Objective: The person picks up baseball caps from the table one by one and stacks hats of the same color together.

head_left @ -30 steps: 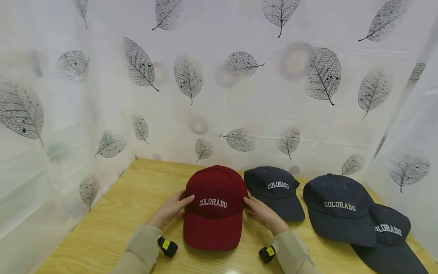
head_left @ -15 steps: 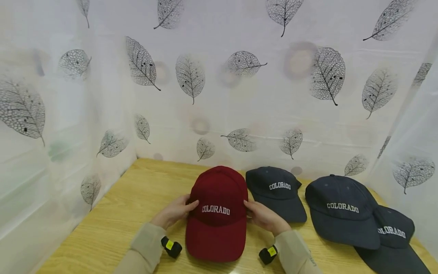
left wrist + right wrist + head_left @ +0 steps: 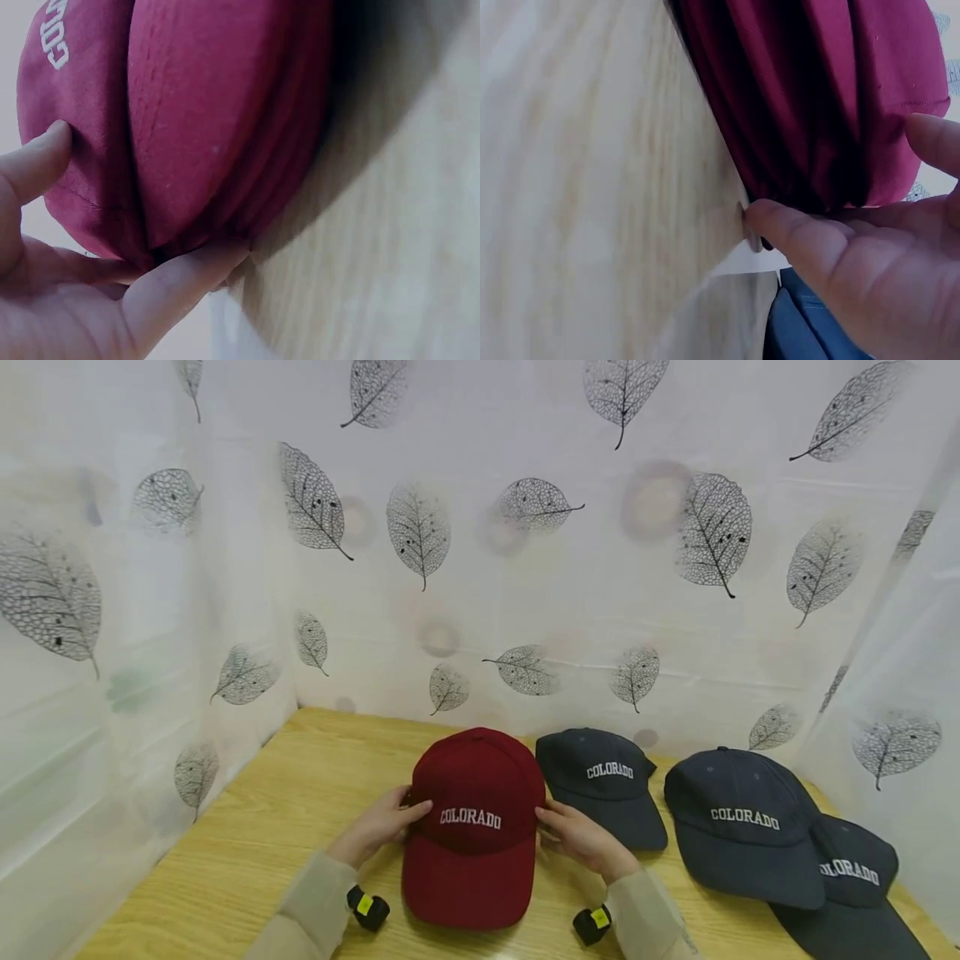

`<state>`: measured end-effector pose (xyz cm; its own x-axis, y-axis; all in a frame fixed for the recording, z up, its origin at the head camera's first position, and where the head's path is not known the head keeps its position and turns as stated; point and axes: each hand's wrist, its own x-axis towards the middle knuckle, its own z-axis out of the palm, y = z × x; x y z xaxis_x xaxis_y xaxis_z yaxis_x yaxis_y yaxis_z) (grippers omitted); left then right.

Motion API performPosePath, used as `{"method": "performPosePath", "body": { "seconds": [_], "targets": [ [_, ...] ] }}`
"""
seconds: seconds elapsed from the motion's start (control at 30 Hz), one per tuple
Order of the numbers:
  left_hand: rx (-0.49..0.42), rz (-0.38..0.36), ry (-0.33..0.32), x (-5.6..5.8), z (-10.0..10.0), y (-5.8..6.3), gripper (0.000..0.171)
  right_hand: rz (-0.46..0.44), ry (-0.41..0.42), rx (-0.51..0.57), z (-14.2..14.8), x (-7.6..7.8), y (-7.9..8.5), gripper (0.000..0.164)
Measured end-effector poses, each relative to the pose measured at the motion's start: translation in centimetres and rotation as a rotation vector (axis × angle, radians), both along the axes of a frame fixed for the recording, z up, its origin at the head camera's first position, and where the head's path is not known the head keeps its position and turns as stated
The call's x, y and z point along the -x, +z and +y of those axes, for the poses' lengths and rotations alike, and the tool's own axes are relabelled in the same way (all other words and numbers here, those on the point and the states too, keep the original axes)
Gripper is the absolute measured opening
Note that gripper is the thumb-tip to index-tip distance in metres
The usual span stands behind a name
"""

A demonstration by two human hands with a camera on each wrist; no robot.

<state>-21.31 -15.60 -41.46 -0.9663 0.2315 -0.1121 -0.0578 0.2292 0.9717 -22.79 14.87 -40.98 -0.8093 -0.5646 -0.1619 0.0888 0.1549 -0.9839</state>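
A red baseball cap (image 3: 468,835) lettered COLORADO faces the front of the wooden table, its brim toward me. My left hand (image 3: 378,825) holds its left side, thumb on the front panel and fingers around the edge. On the opposite side my right hand (image 3: 588,839) grips the cap with its thumb in front. In the left wrist view, several layered red edges (image 3: 277,161) run beneath the brim close to the tabletop. Similar deep red folds (image 3: 780,90) appear in the right wrist view. The inside of the cap is hidden.
To the right lies a dark navy cap (image 3: 603,781), close beside my right hand. Farther right, another navy cap (image 3: 742,827) overlaps a third one (image 3: 858,881). A leaf-patterned curtain (image 3: 465,568) hangs behind the table (image 3: 262,827) and along its sides.
The red cap has shifted slightly toward me, its brim lower in view, with both hands moving along. The navy caps stay where they were.
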Motion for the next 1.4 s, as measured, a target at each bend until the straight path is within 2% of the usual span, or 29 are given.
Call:
{"method": "performPosePath", "body": {
  "seconds": [0.1, 0.23, 0.37, 0.57, 0.67, 0.77, 0.93, 1.03, 1.4],
  "targets": [
    [-0.003, -0.006, -0.010, -0.5, -0.3, -0.2, 0.066, -0.007, -0.001, -0.031, 0.2, -0.4, 0.0, 0.070],
    [0.018, -0.011, -0.037, -1.6, -0.7, -0.1, 0.060, -0.018, 0.022, -0.064, 0.4, -1.3, 0.2, 0.071],
    [0.063, -0.019, -0.079, -2.7, -1.2, 0.2, 0.053, -0.017, 0.078, -0.093, 0.6, -2.6, 0.6, 0.071],
    [0.068, -0.029, -0.181, -3.8, -1.6, 0.8, 0.042, -0.004, 0.155, -0.140, 0.7, -4.4, 1.2, 0.064],
    [0.070, -0.050, -0.189, -4.2, -1.7, 1.0, 0.041, 0.000, 0.178, -0.155, 0.6, -4.9, 1.4, 0.061],
    [0.065, -0.069, -0.181, -4.4, -1.6, 1.1, 0.042, 0.013, 0.186, -0.166, 0.4, -5.1, 1.4, 0.059],
    [0.057, -0.033, -0.160, -4.3, -1.8, 0.6, 0.042, 0.021, 0.180, -0.163, -0.1, -5.0, 1.4, 0.058],
    [0.062, -0.013, -0.127, -4.2, -2.1, 0.4, 0.042, 0.021, 0.176, -0.170, -0.7, -4.7, 1.3, 0.059],
    [0.055, -0.015, -0.001, -3.4, -3.2, 0.4, 0.041, 0.015, 0.156, -0.144, -2.8, -2.7, 1.0, 0.060]
  ]
}}
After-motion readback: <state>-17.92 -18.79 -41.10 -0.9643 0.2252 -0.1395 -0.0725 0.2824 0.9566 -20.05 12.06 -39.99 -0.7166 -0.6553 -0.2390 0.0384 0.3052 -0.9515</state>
